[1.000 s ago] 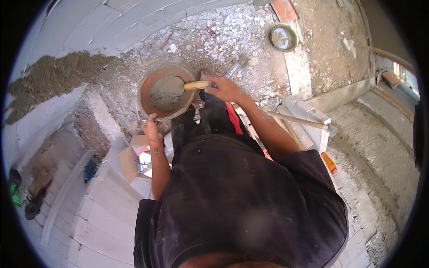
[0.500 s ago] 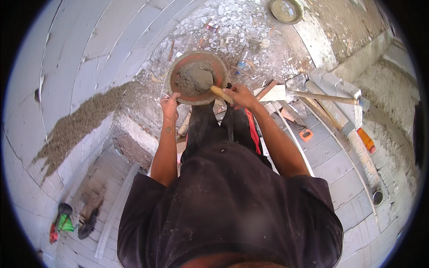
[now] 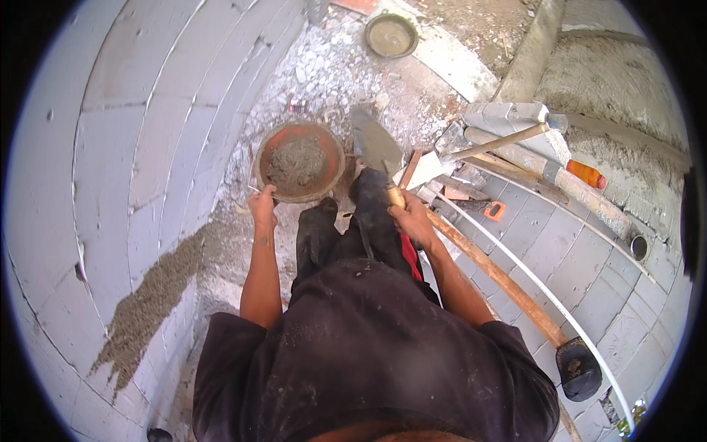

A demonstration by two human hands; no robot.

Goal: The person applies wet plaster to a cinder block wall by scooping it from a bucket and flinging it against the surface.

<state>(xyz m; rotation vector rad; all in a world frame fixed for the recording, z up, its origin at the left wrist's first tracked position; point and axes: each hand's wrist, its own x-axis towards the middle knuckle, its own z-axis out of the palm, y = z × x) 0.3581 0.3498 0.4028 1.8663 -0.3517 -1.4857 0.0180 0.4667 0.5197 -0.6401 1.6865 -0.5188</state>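
Note:
My left hand (image 3: 263, 206) grips the near-left rim of a round mortar pan (image 3: 340, 163). Grey wet mortar (image 3: 296, 160) lies heaped inside the pan's reddish inner wall. In my right hand (image 3: 414, 219) is the wooden handle of a trowel (image 3: 377, 147). Its broad grey blade points away from me, outside the pan and to the right of it. Whether a load of mortar lies on the blade is hard to tell. On the block wall (image 3: 177, 147) to my left, a rough band of mortar (image 3: 151, 306) is spread.
White rubble (image 3: 317, 66) covers the ground ahead, with a second round pan (image 3: 391, 35) beyond. To my right lie a long-handled mallet (image 3: 508, 283), a handsaw with an orange handle (image 3: 494, 211), an orange bottle (image 3: 586, 175), a pipe (image 3: 589, 199) and a thin white rod (image 3: 549, 302).
The trowel blade has come out of the pan and swung to the right, my right hand moving lower. The pan sits slightly lower and further left in view. My view has turned.

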